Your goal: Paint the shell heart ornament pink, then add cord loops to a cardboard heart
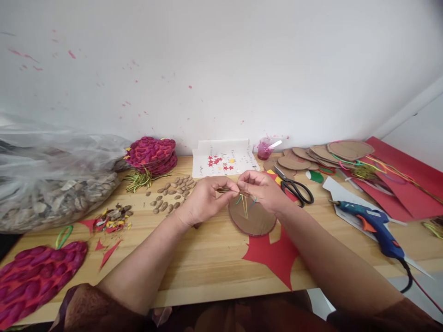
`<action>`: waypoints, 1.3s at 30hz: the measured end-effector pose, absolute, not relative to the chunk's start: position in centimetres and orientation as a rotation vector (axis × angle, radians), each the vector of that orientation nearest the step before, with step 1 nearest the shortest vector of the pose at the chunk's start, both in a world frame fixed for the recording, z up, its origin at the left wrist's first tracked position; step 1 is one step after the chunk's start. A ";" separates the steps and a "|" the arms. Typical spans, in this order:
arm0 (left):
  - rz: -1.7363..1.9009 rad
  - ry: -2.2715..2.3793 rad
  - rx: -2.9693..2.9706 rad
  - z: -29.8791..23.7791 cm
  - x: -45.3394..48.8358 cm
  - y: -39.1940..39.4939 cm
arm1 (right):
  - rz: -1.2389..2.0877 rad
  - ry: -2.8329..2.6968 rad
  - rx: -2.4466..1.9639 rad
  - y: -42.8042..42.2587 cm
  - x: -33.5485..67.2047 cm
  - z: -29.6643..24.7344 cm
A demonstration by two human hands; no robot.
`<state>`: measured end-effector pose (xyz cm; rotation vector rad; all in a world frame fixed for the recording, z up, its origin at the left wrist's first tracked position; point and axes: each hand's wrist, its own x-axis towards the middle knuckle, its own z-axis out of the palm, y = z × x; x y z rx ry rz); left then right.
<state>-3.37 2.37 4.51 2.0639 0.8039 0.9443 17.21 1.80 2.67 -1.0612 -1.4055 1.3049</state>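
Observation:
My left hand (pixel 206 199) and my right hand (pixel 263 191) meet in the middle of the view, each with thumb and fingers pinched. Between them they grip thin cords (pixel 245 206), whose yellowish and teal ends hang below the fingertips. How the cords are twisted or tied cannot be made out. Beneath the hands lies a round brown cardboard disc (pixel 252 222). A cut piece of red paper (pixel 273 256) sticks out from under its near side. Close to my right hand are black-handled scissors (pixel 296 190).
A blue glue gun (pixel 375 226) rests at right, below stacked cardboard shapes (pixel 320 154) and red sheets (pixel 391 191). Brown seeds (pixel 169 193), a plastic bag of shells (pixel 62 189) and magenta seed-covered pieces (pixel 41 276) occupy the left. White paper (pixel 204 152) with stars and a pink cup (pixel 265 151) stand behind.

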 end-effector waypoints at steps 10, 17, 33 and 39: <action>1.203 1.014 2.073 4.1 -2.7 1.9 | 1.853 -0.857 -0.952 1.1 15.2 1.7; 1.303 1.315 2.522 3.3 -2.5 1.7 | 1.920 -0.687 -0.863 0.5 14.3 1.6; 0.755 1.250 2.993 2.8 -2.8 2.0 | 0.697 -1.662 -1.289 0.0 15.0 2.0; 0.696 1.171 2.758 3.2 -3.1 2.4 | 0.541 -1.989 -1.136 0.6 16.3 2.7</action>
